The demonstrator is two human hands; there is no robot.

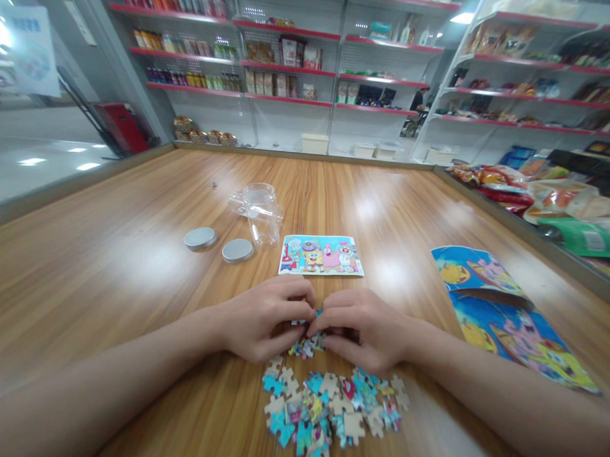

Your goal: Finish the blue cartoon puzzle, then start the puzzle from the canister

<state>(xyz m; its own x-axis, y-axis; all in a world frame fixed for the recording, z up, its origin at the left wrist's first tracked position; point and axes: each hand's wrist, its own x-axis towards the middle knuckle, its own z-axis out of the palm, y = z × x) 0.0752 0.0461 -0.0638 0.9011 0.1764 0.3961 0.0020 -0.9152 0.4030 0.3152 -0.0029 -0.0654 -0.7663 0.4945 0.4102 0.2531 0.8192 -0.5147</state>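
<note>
My left hand [266,317] and my right hand [365,327] meet at the middle of the wooden table, fingertips pinched together over small jigsaw puzzle pieces [308,347]. Both hands are closed, and the fingers partly hide the pieces between them. Closer to me lies a loose pile of jigsaw pieces [329,406], some showing bright cartoon print and others their plain beige backs. Just beyond my hands a cartoon picture card [321,256] lies flat.
Left of the card are two silver lids [237,251] and clear plastic jars [260,207]. A blue cartoon-printed sheet or packet [516,329] lies on the right. Stocked shelves [290,68] stand beyond the table [149,250], and packaged goods [576,204] border its right edge.
</note>
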